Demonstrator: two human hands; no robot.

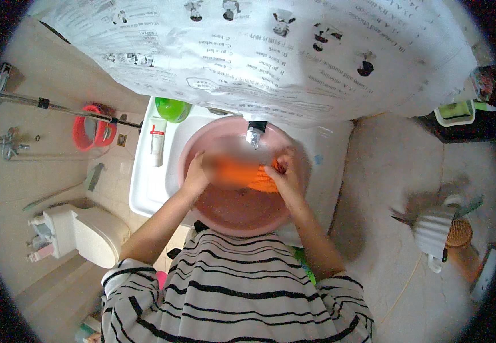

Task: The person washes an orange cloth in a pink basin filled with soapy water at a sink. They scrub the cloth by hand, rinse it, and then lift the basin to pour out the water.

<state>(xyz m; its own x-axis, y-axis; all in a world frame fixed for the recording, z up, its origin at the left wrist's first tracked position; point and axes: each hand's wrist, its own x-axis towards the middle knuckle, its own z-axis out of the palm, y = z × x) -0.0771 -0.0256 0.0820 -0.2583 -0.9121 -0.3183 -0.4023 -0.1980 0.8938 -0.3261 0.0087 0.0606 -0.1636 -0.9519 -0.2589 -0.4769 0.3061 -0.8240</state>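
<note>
An orange cloth [264, 179] stretches between my two hands inside a pink basin [242, 222]. Its left part is smeared by a blur, while folds show on the right part. My left hand [198, 170] is closed at the cloth's left end, with its fingertips lost in the blur. At the other end, my right hand [287, 176] has its thumb and bent fingers closed around the fabric. Just above the cloth, a metal faucet [254, 136] points down into the basin. The basin sits in a white sink [327, 171].
A white tube [158, 143] and a green rounded container [171, 110] stand on the sink's left side. Printed paper sheets [271, 57] spread across the far side. A white toilet [100, 237] is at left; a striped holder [432, 228] with a brush [459, 233] is at right.
</note>
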